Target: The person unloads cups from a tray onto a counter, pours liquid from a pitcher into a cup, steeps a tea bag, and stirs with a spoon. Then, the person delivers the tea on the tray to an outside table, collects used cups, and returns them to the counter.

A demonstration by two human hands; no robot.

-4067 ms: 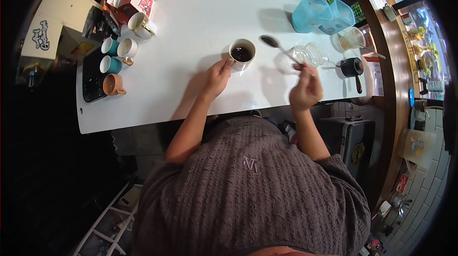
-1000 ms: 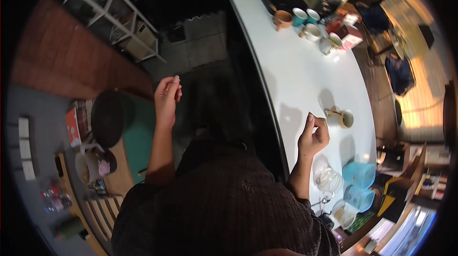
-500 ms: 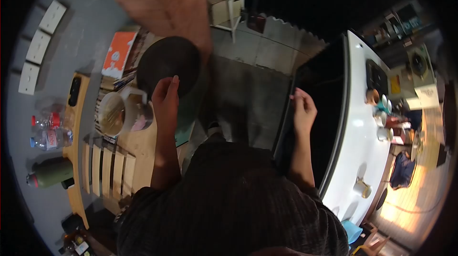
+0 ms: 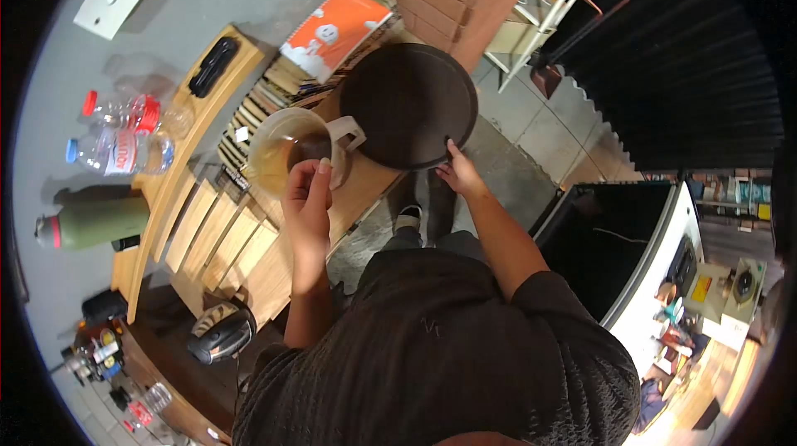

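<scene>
A round dark tray [image 4: 408,105] lies at the wooden bench's far end, partly past its edge. My right hand [image 4: 458,170] grips the tray's near rim, thumb on top and fingers at the edge. Just left of it stands a translucent plastic pitcher [image 4: 274,147] with a wide handle [image 4: 347,132] and some brownish content. My left hand [image 4: 309,197] is in front of the pitcher, fingers curled and thumb pressed to them. Whatever it may hold is hidden, and I cannot tell whether it touches the pitcher.
An orange notebook [image 4: 340,29] rests on a row of books beside the tray. Bottles [image 4: 116,151] and a green flask [image 4: 100,223] stand on the left shelf [image 4: 195,118]. To the right is a white counter [image 4: 652,280] with a dark front.
My right hand has crossed from beside the counter to the tray and taken its rim. My view has turned toward the bench. My left hand now appears in front of the pitcher.
</scene>
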